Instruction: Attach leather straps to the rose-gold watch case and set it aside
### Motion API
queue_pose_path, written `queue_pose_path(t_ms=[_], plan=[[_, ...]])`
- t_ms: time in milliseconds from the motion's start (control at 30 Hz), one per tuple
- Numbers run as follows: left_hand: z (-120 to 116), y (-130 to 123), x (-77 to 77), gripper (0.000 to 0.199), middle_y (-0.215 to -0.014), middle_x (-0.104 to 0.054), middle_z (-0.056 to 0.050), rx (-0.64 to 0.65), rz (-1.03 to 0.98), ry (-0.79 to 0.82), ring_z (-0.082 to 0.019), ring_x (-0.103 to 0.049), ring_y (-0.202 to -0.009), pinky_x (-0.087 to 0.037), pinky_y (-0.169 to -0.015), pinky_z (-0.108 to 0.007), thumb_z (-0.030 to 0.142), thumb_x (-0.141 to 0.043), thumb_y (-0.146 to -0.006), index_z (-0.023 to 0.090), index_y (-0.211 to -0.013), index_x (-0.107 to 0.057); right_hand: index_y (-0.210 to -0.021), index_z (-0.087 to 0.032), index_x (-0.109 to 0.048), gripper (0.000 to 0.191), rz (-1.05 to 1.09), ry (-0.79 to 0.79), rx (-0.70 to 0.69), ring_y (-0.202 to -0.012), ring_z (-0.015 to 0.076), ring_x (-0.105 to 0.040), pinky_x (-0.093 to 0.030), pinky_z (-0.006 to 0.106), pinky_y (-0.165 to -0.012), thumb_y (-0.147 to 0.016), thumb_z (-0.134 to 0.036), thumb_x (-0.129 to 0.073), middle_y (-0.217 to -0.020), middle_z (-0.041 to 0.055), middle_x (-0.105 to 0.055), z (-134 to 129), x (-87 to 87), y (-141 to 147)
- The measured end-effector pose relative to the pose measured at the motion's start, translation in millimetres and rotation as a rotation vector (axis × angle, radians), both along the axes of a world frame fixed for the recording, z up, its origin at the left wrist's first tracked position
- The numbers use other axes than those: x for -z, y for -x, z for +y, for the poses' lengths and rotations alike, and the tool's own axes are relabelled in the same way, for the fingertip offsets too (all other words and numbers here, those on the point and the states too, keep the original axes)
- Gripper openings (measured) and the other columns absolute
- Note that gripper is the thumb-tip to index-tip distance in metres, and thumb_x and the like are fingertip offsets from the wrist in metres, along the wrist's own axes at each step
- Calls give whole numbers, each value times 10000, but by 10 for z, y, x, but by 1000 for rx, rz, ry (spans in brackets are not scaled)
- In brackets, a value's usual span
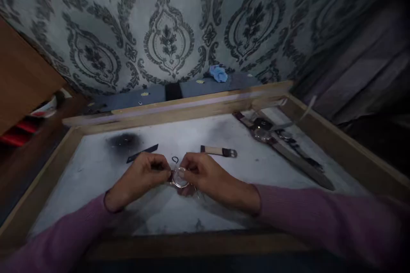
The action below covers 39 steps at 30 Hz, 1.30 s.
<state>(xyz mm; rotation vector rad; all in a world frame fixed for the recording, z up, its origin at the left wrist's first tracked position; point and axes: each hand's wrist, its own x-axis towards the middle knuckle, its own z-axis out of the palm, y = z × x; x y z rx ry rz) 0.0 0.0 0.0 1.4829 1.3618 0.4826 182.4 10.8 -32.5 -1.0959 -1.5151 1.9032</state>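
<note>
Between my two hands, over the white tray bottom, is a round watch case (181, 178) with a shiny rim. My left hand (142, 177) is closed, its thumb and fingers pinched at the left edge of the watch. My right hand (208, 175) grips the right side, fingers curled round the rim. A small dark loop (175, 159) lies just beyond the watch. Past my left hand lies a dark flat strap piece (144, 152). Beyond my right hand rests a brown strap piece with a buckle (219, 151), its pale lining facing up. Fine details between my fingertips are too small to make out.
Wooden edges (179, 113) surround the white work surface. At the right lie a brown-strapped watch (262, 132), a smaller dark watch (285, 135) and a long grey strip (303, 164). A dark stain (124, 140) marks the left. Blue crumpled material (218, 73) sits by the patterned wall.
</note>
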Motion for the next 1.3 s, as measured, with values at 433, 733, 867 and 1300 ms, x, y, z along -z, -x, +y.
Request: queue_pose_path(t_ms=[433,733,867,1300], plan=[[-22,-20,-43,110,-477,-423,84,-9,-35,-27,-59,-307,-463,-249,-448,-200,229,-598,-678,156,-596,-595,-788,-135,-535,91,-30,28,-29,-499,90,-610,-481,191,-486,-869,-131,-574,-586,24,-647,22,-92,-9],[-1,16,6,100,-479,-419,80,-12,-4,12,-55,-302,-464,-233,-444,-200,207,-565,-654,150,-572,-575,-852,-128,-577,119,-253,-307,-70,-433,91,-569,-424,182,-398,-893,-227,-525,-594,7,-617,51,-187,-114],[12,43,31,97,-477,-436,72,-11,5,76,-57,-318,-461,-234,-441,-198,212,-555,-640,146,-573,-581,-848,-135,-605,74,-401,-545,29,-565,118,-594,-437,221,-510,-834,-104,-540,-666,19,-637,80,-220,-170],[56,36,56,108,-468,-481,53,-44,0,149,-67,-363,-429,-268,-426,-205,257,-567,-601,155,-569,-585,-997,-182,-491,241,35,-346,49,-595,137,-654,-511,249,-552,-783,-101,-567,-679,-8,-648,161,-73,-141]])
